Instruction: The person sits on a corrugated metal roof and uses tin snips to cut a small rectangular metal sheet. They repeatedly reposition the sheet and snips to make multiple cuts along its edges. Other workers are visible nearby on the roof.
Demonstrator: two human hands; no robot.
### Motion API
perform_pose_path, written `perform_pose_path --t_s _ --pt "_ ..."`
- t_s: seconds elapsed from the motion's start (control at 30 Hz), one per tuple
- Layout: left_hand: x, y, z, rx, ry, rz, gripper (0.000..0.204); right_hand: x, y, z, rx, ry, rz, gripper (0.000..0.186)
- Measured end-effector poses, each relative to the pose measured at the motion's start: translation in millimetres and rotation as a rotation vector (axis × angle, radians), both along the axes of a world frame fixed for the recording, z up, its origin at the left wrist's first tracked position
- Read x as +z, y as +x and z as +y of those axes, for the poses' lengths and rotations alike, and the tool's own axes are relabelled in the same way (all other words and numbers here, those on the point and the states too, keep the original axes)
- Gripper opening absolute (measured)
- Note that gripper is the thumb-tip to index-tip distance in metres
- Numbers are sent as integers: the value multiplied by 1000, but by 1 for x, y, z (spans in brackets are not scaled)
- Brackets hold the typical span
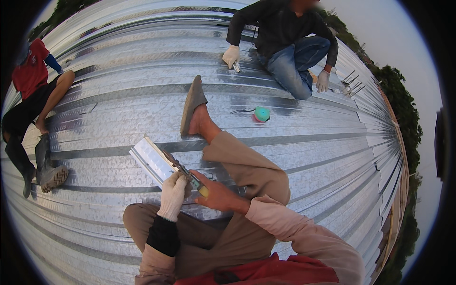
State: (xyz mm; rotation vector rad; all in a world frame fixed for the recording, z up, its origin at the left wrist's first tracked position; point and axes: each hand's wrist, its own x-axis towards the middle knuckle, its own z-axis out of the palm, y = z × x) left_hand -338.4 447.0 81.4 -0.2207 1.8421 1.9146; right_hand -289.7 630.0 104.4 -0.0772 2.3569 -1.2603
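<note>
**Flat metal piece with hand tool, held above ribbed metal roof**

Landmark for all places: round teal item, pinkish at its lower edge, dark cord at its left.

Left hand: white glove, fingers closed on the near end of the metal piece. Right hand: ungloved, wrapped around the tool's green and yellow handle. Both left of the round item and nearer the wearer.

Metal piece: silvery, long-sided, tilted, its far end pointing up and left; tool lying along its right side.

Grey shoe, on the wearer's foot: left of the round item.

Surface: silver sheets, mottled, with raised parallel ribs; a broad stretch leftward from the round item to a seated co-worker in red, dark boots on.

Beyond the item, near: crouching co-worker in dark top, white gloves, small metal offcut in one.

Right and beyond: thin rods.

Far right of it: ribbed sheet out to the brownish roof edge; trees and grey sky past that.
</note>
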Motion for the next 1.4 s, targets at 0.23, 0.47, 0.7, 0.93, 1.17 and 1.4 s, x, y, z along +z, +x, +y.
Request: perform_pose_path --t_s 0.23,0.47,0.7,0.93,1.17,1.4 --pt "5 0 0 -20 -27 1 25 -7 0 4 3 -57 -1 98" --pt "7 1 0 -21 -53 33 27 4 -2 4 -18 -94 -63 98" --pt "-9 1 2 -19 -306 349 26 -8 -1 4 -104 -192 -54 100" --pt "6 7 8 -46 -608 679 18 -31 3 9 -158 -230 59 96" --pt "2 7 6 -95 -725 788 13 -29 0 12 -122 -231 75 96" --pt "0 7 3 -100 -694 790 17 -15 1 12 -125 -254 -2 95"
